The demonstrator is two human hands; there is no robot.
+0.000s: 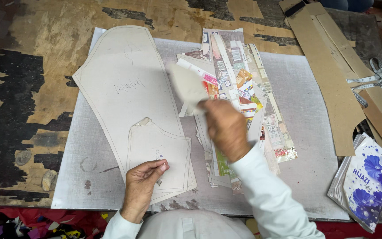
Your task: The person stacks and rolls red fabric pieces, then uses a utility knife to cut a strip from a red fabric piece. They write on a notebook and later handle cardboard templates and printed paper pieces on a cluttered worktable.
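Note:
My left hand point(143, 183) rests with fingertips pressed on a small grey card pattern piece point(155, 150), which lies on top of a larger grey card pattern point(124, 84). My right hand point(225, 127) is raised over a pile of cut printed cardboard strips point(239, 102) and holds a blurred, pale card piece point(187, 86) by its edge, lifted above the pile. Both sleeves are white.
A grey board point(306, 110) covers the worn wooden table point(36, 66). Long brown card patterns point(332, 75) and a measuring tape point(372, 82) lie at the right. A white packet with blue flowers point(368, 181) sits at the lower right. Colourful scraps point(32, 223) lie below the table edge.

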